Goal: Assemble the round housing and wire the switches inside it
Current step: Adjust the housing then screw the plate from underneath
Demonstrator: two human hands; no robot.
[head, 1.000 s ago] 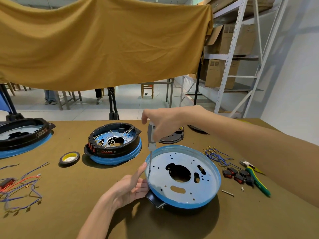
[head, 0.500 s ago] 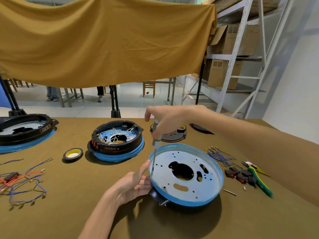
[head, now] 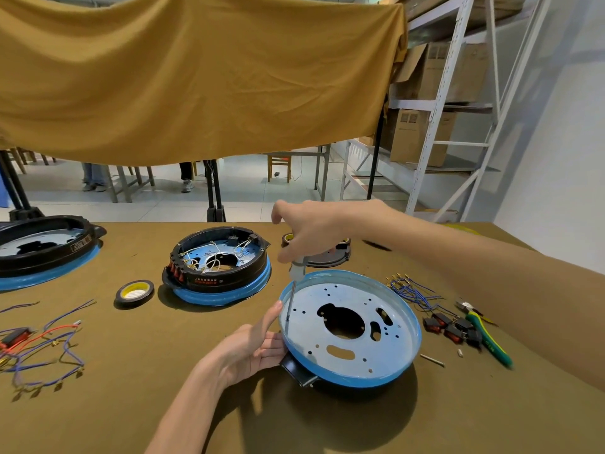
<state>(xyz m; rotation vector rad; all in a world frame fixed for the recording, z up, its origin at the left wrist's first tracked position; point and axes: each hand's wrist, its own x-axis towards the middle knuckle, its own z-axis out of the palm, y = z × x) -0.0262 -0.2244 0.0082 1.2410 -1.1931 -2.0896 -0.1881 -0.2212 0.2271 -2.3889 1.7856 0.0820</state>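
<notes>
The round housing [head: 350,326], a blue-rimmed metal pan with a perforated plate inside, lay on the brown surface [head: 98,404] at centre, near the person. The right hand [head: 311,234] was curled around the handle of a screwdriver [head: 294,283], held nearly upright, with the tip set on the plate close to the left inner rim. The left hand [head: 252,352] rested against the left outer wall of the housing, fingers nearly straight and the thumb raised along the rim; a black bracket [head: 298,371] projected from the housing just below that hand.

To the far left of the housing stood a wired housing [head: 219,267] with a black ring, red switches and white leads inside. A roll of tape [head: 134,293] lay just left of it. A larger black-ringed housing [head: 42,247] sat at the far left edge. Loose blue and red wires [head: 42,352] lay at the near left. To the right of the round housing lay a bundle of blue wires [head: 409,290], several rocker switches [head: 451,329] and green-handled pliers [head: 484,332].
</notes>
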